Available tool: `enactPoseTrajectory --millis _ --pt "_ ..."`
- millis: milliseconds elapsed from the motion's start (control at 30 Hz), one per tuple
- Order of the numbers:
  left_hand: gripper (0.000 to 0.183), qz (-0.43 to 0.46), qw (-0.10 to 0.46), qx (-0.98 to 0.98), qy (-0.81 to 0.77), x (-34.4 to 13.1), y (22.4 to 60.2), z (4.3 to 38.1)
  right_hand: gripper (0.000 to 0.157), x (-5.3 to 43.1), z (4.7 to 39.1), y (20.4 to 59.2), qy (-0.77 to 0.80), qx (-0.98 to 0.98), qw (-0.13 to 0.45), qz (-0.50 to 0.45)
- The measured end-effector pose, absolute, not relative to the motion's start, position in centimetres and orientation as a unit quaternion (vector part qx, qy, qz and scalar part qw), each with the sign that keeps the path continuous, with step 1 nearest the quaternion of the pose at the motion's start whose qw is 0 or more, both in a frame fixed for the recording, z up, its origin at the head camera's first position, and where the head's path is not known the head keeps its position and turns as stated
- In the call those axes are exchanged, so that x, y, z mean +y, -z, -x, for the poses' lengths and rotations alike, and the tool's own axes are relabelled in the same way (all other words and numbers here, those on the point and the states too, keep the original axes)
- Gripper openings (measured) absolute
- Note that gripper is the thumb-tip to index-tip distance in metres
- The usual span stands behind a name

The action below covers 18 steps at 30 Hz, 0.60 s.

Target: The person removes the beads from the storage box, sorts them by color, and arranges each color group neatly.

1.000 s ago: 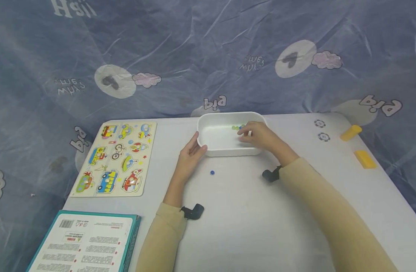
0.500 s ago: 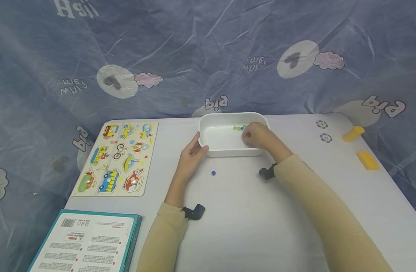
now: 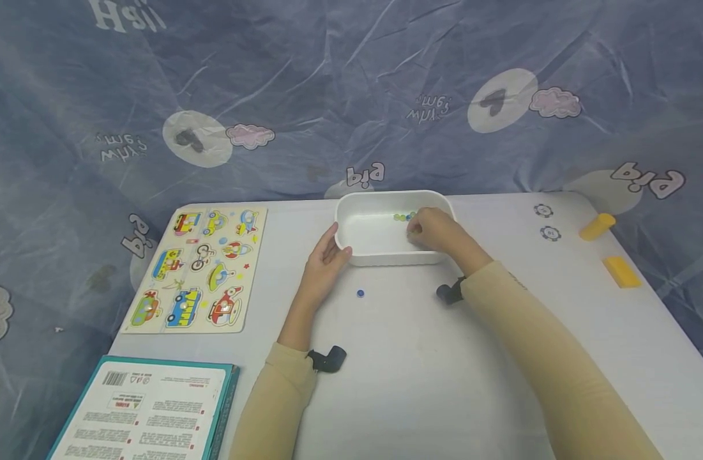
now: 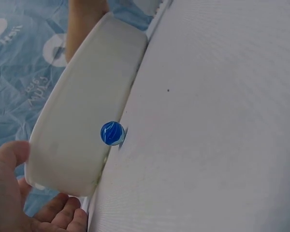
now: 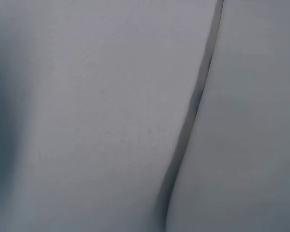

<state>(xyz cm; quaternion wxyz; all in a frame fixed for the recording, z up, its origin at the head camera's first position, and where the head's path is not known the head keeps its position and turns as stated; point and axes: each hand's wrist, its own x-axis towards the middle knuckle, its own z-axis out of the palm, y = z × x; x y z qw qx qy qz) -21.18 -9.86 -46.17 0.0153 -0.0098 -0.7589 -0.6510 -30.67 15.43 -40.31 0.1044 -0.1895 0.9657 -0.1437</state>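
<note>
A white tray (image 3: 368, 239) stands at the table's far edge. At its near-left corner, my left hand (image 3: 320, 268) grips the wall, and the left wrist view shows the thumb against the rim with curled fingers below. Inside the tray, my right hand (image 3: 437, 230) has its fingertips bunched low beside a short row of green and blue marbles (image 3: 401, 217). Whatever is between those fingertips is hidden, and part of the row may be too. A swirled blue marble (image 4: 112, 133) lies on the table just in front of the tray. The right wrist view shows no hand.
A wooden vehicle puzzle board (image 3: 198, 268) lies at the left, behind a teal-edged box (image 3: 150, 409). To the right are two printed chip-like discs (image 3: 550, 233), a yellow cylinder (image 3: 597, 227) and a yellow block (image 3: 621, 272). A patterned cloth (image 3: 328, 96) hangs behind the table.
My right hand's fingers have drawn together and shifted slightly right and down inside the tray. My left hand stays on the corner. The blue marble on the table has not moved.
</note>
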Motion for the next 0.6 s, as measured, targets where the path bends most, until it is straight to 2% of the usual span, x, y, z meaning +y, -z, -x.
enactPoseTrajectory --millis 100,367,600 --pt "0.064 0.015 0.019 -0.770 0.638 -10.0 46.6 21.5 0.017 15.5 30.8 40.4 0.139 0.965 0.092 0.202" --pt "0.067 0.024 0.010 -0.778 0.628 -9.9 46.8 22.0 0.024 15.9 30.5 40.3 0.172 0.965 0.052 0.189" --pt "0.066 0.018 0.008 -0.787 0.617 -9.9 46.8 22.5 0.025 16.2 29.8 39.6 0.185 0.958 0.013 0.219"
